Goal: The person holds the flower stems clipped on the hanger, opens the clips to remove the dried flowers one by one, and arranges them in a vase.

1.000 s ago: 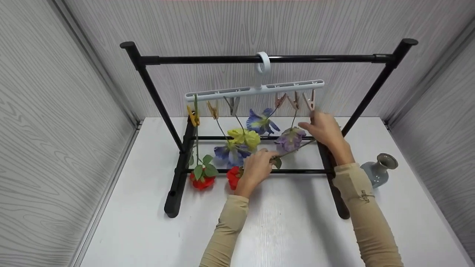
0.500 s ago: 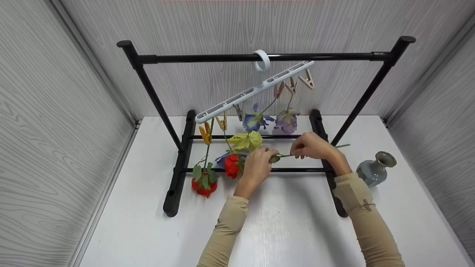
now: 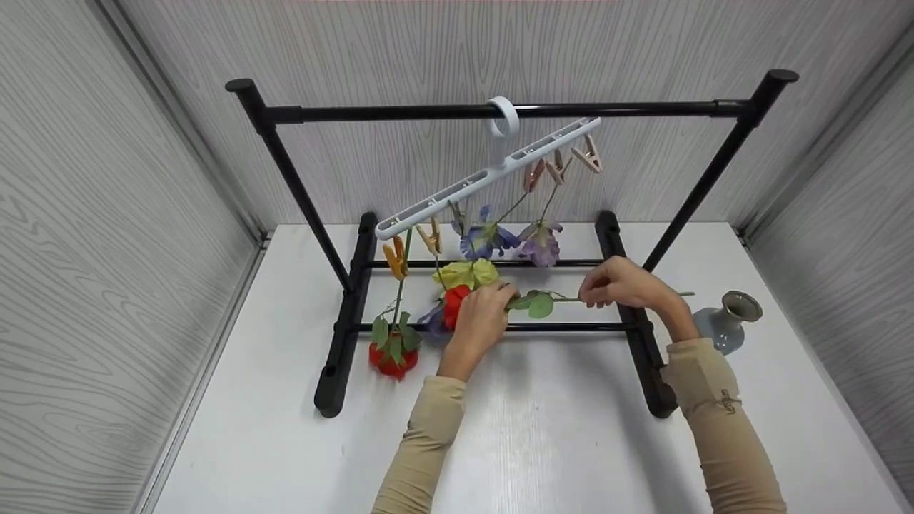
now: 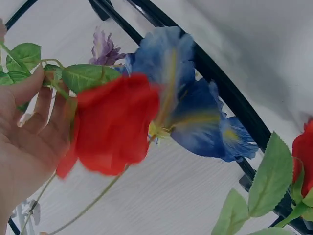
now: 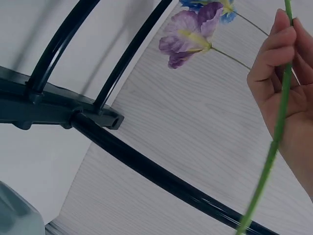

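A red rose (image 3: 455, 303) lies sideways between my hands, its head to the left. My left hand (image 3: 475, 325) holds it just behind the bloom; in the left wrist view the fingers curl at the leafy stem (image 4: 61, 88). Farther along, my right hand (image 3: 620, 283) pinches the long green stem (image 5: 279, 132) between thumb and fingers. Above them a white clip hanger (image 3: 493, 171) hangs tilted, left end low. Its rightmost clothespin (image 3: 588, 155) has no flower in it. Other clothespins hold a purple flower (image 3: 540, 243), a blue flower (image 3: 488, 239) and another red rose (image 3: 393, 355) upside down.
A black rack (image 3: 400, 113) carries the hanger on its top bar, with two lower crossbars near the white table (image 3: 514, 442). To the right stands a grey-blue vase (image 3: 721, 328), close to my right forearm. A yellow flower (image 3: 468, 273) hangs behind my left hand.
My right hand has come down from the rightmost clothespin to the rose's stem. The hanger has tipped, right end up. My left hand has shifted toward the bloom, and the stem now points right.
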### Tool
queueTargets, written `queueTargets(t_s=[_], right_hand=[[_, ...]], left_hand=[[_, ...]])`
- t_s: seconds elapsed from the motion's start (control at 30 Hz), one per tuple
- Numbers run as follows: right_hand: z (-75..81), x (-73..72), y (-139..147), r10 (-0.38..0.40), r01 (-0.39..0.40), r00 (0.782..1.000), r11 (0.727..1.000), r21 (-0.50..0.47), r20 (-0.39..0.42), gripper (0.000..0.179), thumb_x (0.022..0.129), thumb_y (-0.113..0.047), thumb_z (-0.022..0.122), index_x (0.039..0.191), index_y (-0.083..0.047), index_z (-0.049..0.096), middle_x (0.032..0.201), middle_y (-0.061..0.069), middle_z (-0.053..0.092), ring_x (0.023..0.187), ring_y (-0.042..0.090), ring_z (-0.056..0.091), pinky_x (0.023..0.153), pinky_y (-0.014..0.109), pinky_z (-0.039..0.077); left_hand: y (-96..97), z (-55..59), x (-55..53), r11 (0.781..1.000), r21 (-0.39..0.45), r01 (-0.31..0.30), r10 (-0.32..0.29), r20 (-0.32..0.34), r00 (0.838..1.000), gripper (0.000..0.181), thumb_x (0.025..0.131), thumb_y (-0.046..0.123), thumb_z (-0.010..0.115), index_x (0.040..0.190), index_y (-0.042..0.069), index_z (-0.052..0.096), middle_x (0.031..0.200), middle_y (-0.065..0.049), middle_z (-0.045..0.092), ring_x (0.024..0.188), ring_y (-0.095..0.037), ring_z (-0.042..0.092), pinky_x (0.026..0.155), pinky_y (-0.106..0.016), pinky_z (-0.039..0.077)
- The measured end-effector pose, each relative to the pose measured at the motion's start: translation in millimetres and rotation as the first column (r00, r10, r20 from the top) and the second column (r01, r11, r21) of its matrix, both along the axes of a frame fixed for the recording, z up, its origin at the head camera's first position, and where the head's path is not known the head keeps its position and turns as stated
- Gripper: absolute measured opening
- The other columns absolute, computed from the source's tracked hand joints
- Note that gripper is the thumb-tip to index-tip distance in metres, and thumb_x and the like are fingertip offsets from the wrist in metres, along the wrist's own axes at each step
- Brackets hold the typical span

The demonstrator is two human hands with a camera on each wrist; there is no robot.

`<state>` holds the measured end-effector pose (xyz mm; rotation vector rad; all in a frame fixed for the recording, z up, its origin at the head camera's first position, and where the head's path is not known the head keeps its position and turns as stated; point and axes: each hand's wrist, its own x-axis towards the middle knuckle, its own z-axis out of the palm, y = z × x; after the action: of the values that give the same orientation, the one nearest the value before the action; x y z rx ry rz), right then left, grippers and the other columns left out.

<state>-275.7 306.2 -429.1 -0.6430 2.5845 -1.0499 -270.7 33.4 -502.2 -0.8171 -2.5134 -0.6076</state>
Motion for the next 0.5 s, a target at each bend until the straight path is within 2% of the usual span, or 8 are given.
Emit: queueTargets(t_s=[0.13,0.27,0.37,0.5], right_hand=[[-5.7,0.6,-7.4,0.025,-0.025,0.999,0.999,0.023,0.021,0.012,0.094,-0.004,0.073,0.099,0.005,0.077,0.083,0.011,0.075,0.073,0.009,0.066,0.065,0.023,0.055],[-13.7,-0.1,-17.7,0.037,-0.038,0.997,0.999,0.010,0.061,0.015,0.094,-0.006,0.074,0.105,0.005,0.076,0.088,0.012,0.075,0.076,0.014,0.068,0.069,0.031,0.060],[-21.8,-1.1,-24.5,0.071,-0.067,0.989,0.997,-0.037,0.129,0.020,0.095,-0.004,0.072,0.110,0.008,0.074,0.093,0.017,0.075,0.080,0.020,0.071,0.073,0.040,0.062],[-32.9,-2.3,-31.2,0.115,-0.087,0.965,0.988,-0.128,0.235,0.026,0.096,-0.003,0.069,0.117,0.012,0.070,0.098,0.020,0.075,0.081,0.021,0.073,0.076,0.047,0.062]], left_hand=[[1.0,3.7,1.7,1.000,-0.012,-0.005,0.004,-0.045,0.999,0.027,0.078,-0.011,0.072,0.094,0.011,0.078,0.091,-0.004,0.073,0.080,-0.027,0.072,0.068,-0.041,0.058],[2.6,7.0,2.8,1.000,-0.017,0.015,-0.016,-0.071,0.997,0.026,0.078,-0.009,0.074,0.092,0.012,0.081,0.089,-0.003,0.073,0.082,-0.026,0.071,0.072,-0.039,0.058],[3.3,8.6,3.2,0.999,-0.007,0.040,-0.041,-0.082,0.996,0.024,0.079,-0.009,0.073,0.090,0.011,0.081,0.089,-0.003,0.072,0.084,-0.025,0.070,0.076,-0.038,0.057],[2.9,9.0,2.5,0.996,0.050,0.075,-0.071,-0.082,0.994,0.025,0.081,-0.013,0.071,0.089,0.009,0.082,0.089,-0.004,0.072,0.085,-0.024,0.068,0.079,-0.035,0.057]])
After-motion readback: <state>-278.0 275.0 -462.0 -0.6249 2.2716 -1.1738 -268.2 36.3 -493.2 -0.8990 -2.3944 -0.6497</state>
